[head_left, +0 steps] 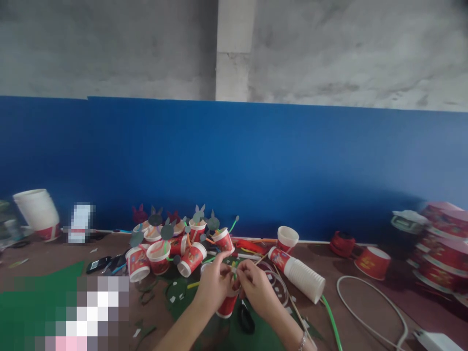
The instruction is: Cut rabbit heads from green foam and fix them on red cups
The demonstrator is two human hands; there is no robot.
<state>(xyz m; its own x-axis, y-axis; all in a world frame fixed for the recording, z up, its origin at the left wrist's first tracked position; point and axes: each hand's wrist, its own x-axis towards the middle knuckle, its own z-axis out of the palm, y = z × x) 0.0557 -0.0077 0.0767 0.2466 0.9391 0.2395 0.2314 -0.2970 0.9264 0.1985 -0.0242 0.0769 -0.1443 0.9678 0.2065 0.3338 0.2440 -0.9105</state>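
My left hand (215, 283) and my right hand (254, 282) meet in front of me, over a red and white paper cup (227, 308). The left one curls round the cup's upper part, thumb raised. Fingertips of the right one are pinched together at the cup's rim, beside a small green and yellow piece (234, 269) that looks like part of a straw. What exactly the right fingers grip is hidden. Black-handled scissors (246, 318) lie beside the cup on green paper (261, 336).
Several decorated paper cups (159, 257) with straws and grey or red paper cutouts stand or lie at back left. On the right are a cup stack (303, 278), a white cable (373, 282) and red paper tubs (373, 263). A blue partition (234, 165) rises behind.
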